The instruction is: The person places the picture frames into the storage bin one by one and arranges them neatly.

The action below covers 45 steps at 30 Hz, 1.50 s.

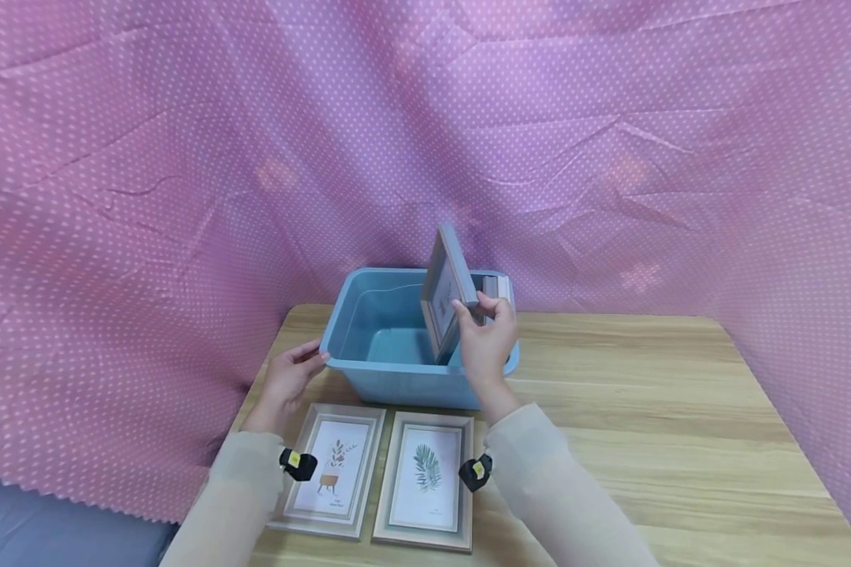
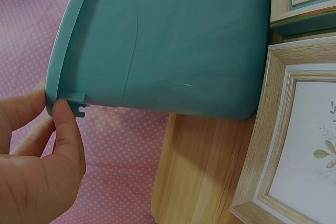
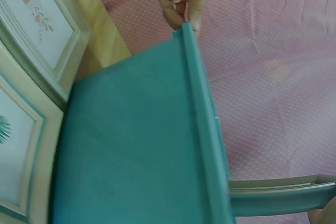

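A blue plastic bin stands on the table, its rim pinched at the left front corner by my left hand; the left wrist view shows thumb and fingers on the bin's rim. My right hand pinches the edge of a framed picture, which stands tilted upright, partly inside the bin and rising above its rim. In the right wrist view only a bit of that hand shows beside the frame. Right of it in the bin are more frame edges.
Two framed pictures lie flat before the bin: a potted plant print on the left, a green leaf print on the right. The wooden table extends to the right. A pink dotted cloth hangs behind and at both sides.
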### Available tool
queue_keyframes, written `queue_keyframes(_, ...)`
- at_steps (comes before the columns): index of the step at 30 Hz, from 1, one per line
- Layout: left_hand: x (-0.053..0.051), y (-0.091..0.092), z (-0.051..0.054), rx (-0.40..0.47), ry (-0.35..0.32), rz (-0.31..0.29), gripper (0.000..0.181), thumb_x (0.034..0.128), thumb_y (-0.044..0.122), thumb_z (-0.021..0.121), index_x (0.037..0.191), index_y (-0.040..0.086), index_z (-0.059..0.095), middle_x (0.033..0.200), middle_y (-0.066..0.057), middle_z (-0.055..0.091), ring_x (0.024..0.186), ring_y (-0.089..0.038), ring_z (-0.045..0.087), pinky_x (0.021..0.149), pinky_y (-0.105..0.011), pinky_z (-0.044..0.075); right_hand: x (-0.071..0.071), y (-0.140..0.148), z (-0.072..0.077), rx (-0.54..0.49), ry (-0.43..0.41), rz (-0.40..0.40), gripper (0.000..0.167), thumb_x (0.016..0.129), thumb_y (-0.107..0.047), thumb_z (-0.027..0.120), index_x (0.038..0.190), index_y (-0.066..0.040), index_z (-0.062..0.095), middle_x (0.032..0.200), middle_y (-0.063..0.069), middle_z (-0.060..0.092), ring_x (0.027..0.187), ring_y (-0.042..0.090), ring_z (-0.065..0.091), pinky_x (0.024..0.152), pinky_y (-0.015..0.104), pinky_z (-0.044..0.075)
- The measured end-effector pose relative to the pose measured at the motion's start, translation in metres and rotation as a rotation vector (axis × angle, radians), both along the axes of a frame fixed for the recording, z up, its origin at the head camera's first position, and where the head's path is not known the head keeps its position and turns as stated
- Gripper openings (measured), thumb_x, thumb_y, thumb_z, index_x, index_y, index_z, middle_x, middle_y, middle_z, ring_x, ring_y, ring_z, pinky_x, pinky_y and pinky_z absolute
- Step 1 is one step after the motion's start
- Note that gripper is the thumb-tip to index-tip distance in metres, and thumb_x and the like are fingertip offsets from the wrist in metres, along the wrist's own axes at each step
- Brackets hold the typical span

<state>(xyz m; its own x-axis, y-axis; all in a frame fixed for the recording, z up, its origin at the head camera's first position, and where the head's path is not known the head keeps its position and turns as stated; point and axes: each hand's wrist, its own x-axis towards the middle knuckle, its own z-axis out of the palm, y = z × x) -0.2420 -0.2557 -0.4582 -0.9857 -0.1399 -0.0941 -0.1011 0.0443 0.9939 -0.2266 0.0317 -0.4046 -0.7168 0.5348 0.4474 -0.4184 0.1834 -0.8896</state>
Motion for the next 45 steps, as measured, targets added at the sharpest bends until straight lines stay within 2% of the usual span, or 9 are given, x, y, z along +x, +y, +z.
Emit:
queue_keyframes(5, 0.002, 0.0, 0.0, 0.028, 0.002, -0.006, 0.047, 0.0917, -0.001, 0.061, 0.135, -0.01, 0.044, 0.13, -0.028, 0.048, 0.093, -0.007, 0.06, 0.089, -0.02, 0.051, 0.002, -0.007, -0.011, -0.012, -0.054, -0.027, 0.033, 0.078, -0.009, 0.079, 0.101, 0.003, 0.059, 0.103, 0.011, 0.064, 0.089, 0.021, 0.062, 0.075, 0.02, 0.057)
queue_keyframes(10, 0.004, 0.0, 0.001, 0.081, 0.032, 0.002, 0.048, 0.0883, -0.003, 0.064, 0.131, -0.013, 0.046, 0.118, -0.023, 0.056, 0.088, -0.008, 0.061, 0.085, -0.02, 0.053, 0.004, -0.013, -0.021, -0.01, -0.09, -0.032, 0.033, 0.08, -0.012, 0.078, 0.104, 0.0, 0.06, 0.104, 0.008, 0.062, 0.093, 0.018, 0.06, 0.076, 0.021, 0.056)
queue_keyframes(14, 0.004, 0.0, 0.002, 0.06, 0.012, 0.002, 0.046, 0.09, -0.002, 0.062, 0.132, -0.012, 0.046, 0.121, -0.024, 0.054, 0.09, -0.008, 0.061, 0.087, -0.02, 0.052, 0.004, -0.017, -0.028, -0.028, -0.103, -0.042, 0.032, 0.08, -0.013, 0.078, 0.103, -0.002, 0.06, 0.108, 0.006, 0.062, 0.094, 0.017, 0.06, 0.077, 0.022, 0.056)
queue_keyframes(19, 0.002, -0.001, 0.002, -0.009, -0.042, -0.001, 0.046, 0.0929, 0.001, 0.06, 0.136, -0.006, 0.046, 0.132, -0.025, 0.048, 0.095, -0.006, 0.059, 0.09, -0.021, 0.05, 0.003, -0.019, -0.035, -0.03, -0.096, -0.061, 0.031, 0.079, -0.013, 0.079, 0.102, -0.002, 0.06, 0.107, 0.006, 0.062, 0.094, 0.017, 0.059, 0.077, 0.021, 0.056)
queue_keyframes(27, 0.0, -0.001, 0.001, -0.01, -0.033, -0.006, 0.047, 0.0925, 0.001, 0.06, 0.136, -0.005, 0.045, 0.134, -0.026, 0.046, 0.096, -0.007, 0.059, 0.091, -0.022, 0.05, 0.002, -0.017, -0.041, -0.009, -0.124, -0.092, 0.03, 0.079, -0.012, 0.079, 0.1, -0.003, 0.06, 0.106, 0.005, 0.062, 0.093, 0.016, 0.059, 0.076, 0.017, 0.055)
queue_keyframes(36, -0.002, 0.0, -0.002, -0.019, -0.027, 0.007, 0.046, 0.092, -0.001, 0.06, 0.136, -0.005, 0.046, 0.133, -0.025, 0.047, 0.097, -0.008, 0.059, 0.089, -0.021, 0.051, 0.004, -0.01, -0.046, 0.074, -0.164, -0.123, 0.03, 0.078, -0.015, 0.08, 0.099, -0.003, 0.062, 0.102, 0.007, 0.062, 0.09, 0.018, 0.061, 0.075, 0.025, 0.058)
queue_keyframes(41, -0.003, 0.001, -0.003, -0.002, -0.033, 0.013, 0.046, 0.0918, -0.001, 0.06, 0.136, -0.004, 0.047, 0.132, -0.024, 0.048, 0.097, -0.008, 0.059, 0.089, -0.02, 0.051, 0.006, -0.006, -0.048, 0.147, -0.16, -0.145, 0.031, 0.077, -0.017, 0.081, 0.099, -0.003, 0.064, 0.096, 0.008, 0.062, 0.083, 0.019, 0.062, 0.071, 0.03, 0.058)
queue_keyframes(45, -0.002, 0.002, -0.002, 0.012, -0.043, 0.017, 0.046, 0.0918, -0.001, 0.06, 0.136, -0.004, 0.046, 0.132, -0.024, 0.048, 0.098, -0.009, 0.059, 0.091, -0.022, 0.05, 0.008, -0.004, -0.049, 0.22, -0.185, -0.177, 0.03, 0.077, -0.021, 0.082, 0.097, -0.007, 0.065, 0.096, 0.005, 0.064, 0.082, 0.018, 0.062, 0.07, 0.034, 0.056)
